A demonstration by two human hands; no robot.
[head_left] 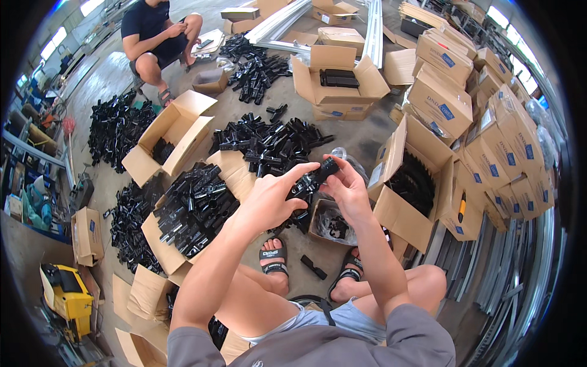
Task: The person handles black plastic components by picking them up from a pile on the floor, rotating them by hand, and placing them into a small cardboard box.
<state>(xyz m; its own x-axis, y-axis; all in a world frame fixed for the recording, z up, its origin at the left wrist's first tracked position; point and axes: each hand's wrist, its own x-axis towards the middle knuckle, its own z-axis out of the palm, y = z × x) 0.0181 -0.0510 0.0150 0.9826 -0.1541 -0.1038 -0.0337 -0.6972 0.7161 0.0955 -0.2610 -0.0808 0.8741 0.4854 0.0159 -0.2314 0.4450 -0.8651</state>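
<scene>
In front of my knees, my right hand [350, 188] pinches a short black plastic fitting [328, 167] between thumb and fingers. My left hand [276, 199] is beside it, its index finger stretched out to the fitting and its thumb spread apart below. The fitting's lower end is hard to separate from the dark parts behind. Beyond my hands lies a heap of similar black fittings [275, 139]. A small carton [323, 221] below my right hand holds clear plastic and small black pieces. A single black fitting [313, 267] rests on the floor between my feet.
An open carton of black parts [382, 168] stands at right, near stacked sealed cartons [501, 144] and metal profiles [489, 263]. More heaps [195, 205] and an open carton [177, 122] lie left. Another person [156, 43] squats at far left. A yellow machine [67, 300] stands lower left.
</scene>
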